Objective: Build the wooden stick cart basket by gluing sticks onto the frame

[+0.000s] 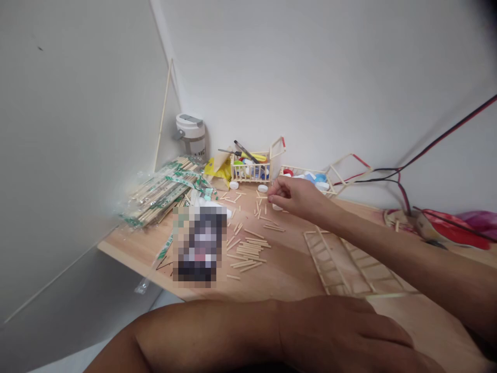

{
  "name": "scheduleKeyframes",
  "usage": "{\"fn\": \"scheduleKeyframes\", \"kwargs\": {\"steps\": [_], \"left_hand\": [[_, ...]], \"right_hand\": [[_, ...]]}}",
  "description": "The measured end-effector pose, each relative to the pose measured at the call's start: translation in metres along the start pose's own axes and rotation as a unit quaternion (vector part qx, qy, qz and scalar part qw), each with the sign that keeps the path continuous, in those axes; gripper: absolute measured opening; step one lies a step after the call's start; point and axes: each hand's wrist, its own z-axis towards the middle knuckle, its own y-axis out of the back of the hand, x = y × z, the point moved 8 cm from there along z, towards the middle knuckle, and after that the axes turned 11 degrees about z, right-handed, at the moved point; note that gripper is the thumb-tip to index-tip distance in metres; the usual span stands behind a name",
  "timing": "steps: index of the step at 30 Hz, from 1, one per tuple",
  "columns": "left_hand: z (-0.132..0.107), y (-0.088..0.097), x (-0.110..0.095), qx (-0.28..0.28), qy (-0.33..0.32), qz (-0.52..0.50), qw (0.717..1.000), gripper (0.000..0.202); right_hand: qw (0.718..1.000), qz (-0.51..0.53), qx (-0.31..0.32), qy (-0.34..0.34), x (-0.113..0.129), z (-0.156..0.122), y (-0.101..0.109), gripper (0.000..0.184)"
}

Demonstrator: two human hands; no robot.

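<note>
The right hand [295, 196] is held low over the table [272, 280], its fingertips [269, 193] bunched together, though whether a tiny stick is pinched there can't really be told. A white bottle cap [263, 188] is sitting just beside them. Loads of short cut wooden sticks [248, 249] are scattered below, with a bunch roughly piled up. The left hand [341, 331] is laid flat-ish near the table's front edge, right by a ladder-style stick panel [330, 261], which is lying flat with its rungs set across the rails.
</note>
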Motion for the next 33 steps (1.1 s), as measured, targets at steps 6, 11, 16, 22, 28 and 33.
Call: {"fn": "scheduleKeyframes", "kwargs": {"steps": [6,11,16,22,28,33], "left_hand": [[0.000,-0.001,0.000,0.011,-0.012,0.006,1.000,0.047],[0.000,0.003,0.002,0.014,-0.023,0.011,1.000,0.048],[0.002,0.000,0.002,0.019,-0.032,-0.001,0.999,0.043],[0.000,0.001,0.004,-0.021,-0.023,0.006,1.000,0.042],[-0.007,-0.009,0.000,-0.006,-0.010,-0.006,1.000,0.039],[-0.002,-0.005,0.002,-0.012,-0.008,-0.016,1.000,0.042]], "right_hand": [[1.000,-0.002,0.022,0.009,0.000,0.006,-0.012,0.003],[1.000,0.013,0.018,0.017,-0.002,0.007,-0.015,0.004],[0.999,0.020,0.027,0.016,0.001,0.009,-0.018,0.005],[0.999,-0.023,0.040,-0.012,-0.005,0.012,-0.021,0.012],[0.994,-0.091,0.055,0.020,0.006,0.001,-0.015,0.020],[0.991,-0.102,0.080,0.030,0.011,-0.013,-0.016,0.020]]}}
